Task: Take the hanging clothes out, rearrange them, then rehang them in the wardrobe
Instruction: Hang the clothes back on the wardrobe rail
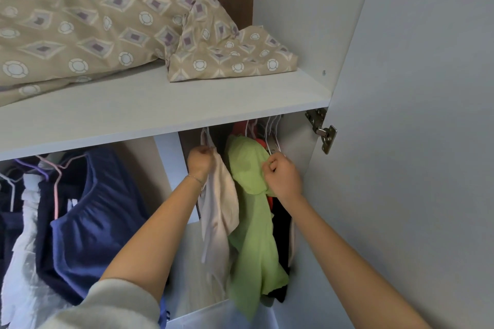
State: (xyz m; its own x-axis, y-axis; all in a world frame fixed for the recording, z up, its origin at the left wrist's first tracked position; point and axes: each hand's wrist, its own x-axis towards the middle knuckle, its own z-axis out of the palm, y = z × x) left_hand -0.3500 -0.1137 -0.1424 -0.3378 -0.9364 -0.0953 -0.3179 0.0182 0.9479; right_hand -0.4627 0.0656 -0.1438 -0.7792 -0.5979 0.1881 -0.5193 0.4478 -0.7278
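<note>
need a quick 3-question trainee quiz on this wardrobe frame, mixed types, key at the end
1. True or false: the left hand grips the top of the pale pink garment.
2. What lies on the shelf? A) patterned bedding B) shoe boxes C) folded towels
3. What does the right hand grip?
Key: 1 true; 2 A; 3 the green garment.
</note>
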